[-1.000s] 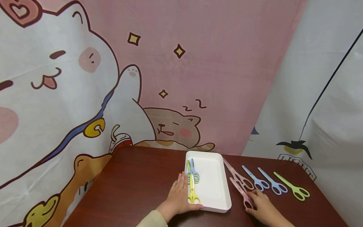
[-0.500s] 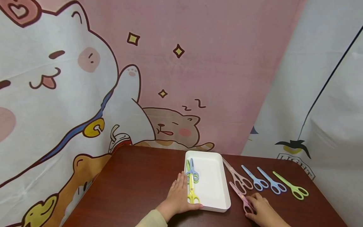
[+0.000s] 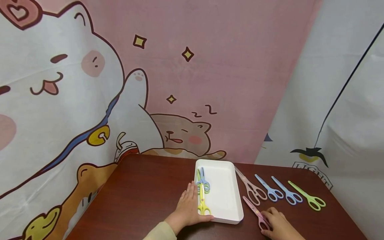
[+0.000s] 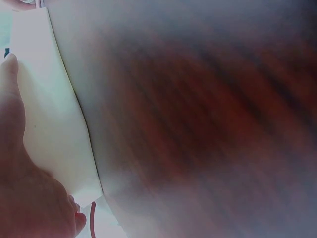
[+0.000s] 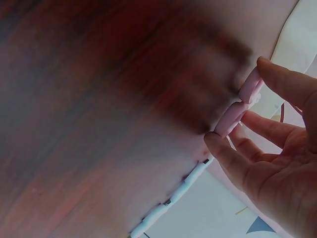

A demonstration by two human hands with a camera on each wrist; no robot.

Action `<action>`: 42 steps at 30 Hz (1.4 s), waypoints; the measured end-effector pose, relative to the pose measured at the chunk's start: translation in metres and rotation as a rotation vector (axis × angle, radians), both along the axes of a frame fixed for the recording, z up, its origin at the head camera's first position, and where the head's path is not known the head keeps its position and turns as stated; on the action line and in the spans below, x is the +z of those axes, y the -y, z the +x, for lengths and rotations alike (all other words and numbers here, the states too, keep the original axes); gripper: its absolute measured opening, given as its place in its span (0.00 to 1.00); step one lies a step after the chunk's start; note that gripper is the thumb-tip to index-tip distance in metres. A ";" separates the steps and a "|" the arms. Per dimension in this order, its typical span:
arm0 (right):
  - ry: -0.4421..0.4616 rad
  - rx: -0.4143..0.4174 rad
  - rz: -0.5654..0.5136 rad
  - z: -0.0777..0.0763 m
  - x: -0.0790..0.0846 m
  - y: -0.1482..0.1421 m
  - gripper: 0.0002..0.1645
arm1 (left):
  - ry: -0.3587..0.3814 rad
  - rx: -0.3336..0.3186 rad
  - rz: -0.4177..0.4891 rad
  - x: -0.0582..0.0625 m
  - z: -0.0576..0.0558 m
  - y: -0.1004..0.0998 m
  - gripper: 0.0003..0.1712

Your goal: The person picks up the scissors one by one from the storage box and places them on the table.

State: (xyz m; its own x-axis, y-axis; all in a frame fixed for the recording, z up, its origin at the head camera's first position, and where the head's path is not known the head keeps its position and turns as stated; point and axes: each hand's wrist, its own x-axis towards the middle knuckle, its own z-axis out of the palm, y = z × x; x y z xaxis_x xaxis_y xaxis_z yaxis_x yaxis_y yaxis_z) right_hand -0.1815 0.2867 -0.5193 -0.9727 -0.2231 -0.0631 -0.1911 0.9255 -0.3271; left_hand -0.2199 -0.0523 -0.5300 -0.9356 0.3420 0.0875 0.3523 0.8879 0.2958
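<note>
Just right of the white tray, on the brown table, the right hand is pinching the rose-pink scissors by their handle loops between thumb and fingers. The left hand is extending straight fingers along the tray's left wall, its thumb touching the near wall. Yellow scissors are lying inside the tray.

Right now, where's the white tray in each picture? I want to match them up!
Head: the white tray is low down, just right of centre, with the left hand against it.
Left wrist: the white tray runs down the left side, partly behind that hand.
Right wrist: a pale piece, seemingly the white tray, shows at upper right, above the right hand.
Shared landmark: the red-brown table.
</note>
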 end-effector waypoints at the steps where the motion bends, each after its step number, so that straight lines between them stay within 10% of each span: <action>1: 0.000 -0.003 0.004 0.000 0.000 0.000 0.32 | 0.001 -0.002 -0.004 0.000 0.000 0.000 0.78; 21: -0.066 -0.003 0.027 0.002 -0.008 -0.003 0.33 | 0.002 -0.005 0.021 -0.002 -0.001 0.000 0.77; 42: -0.061 -0.081 0.072 -0.002 0.018 0.011 0.31 | 0.000 0.001 0.011 -0.003 -0.002 0.001 0.78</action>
State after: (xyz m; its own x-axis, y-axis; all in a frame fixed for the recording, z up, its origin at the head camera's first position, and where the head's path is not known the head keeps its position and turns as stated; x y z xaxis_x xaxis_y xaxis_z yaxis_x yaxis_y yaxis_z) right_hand -0.1830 0.2757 -0.5011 -0.9899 -0.1411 -0.0166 -0.1325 0.9593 -0.2492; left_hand -0.2222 -0.0528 -0.5328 -0.9361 0.3398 0.0909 0.3510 0.8850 0.3059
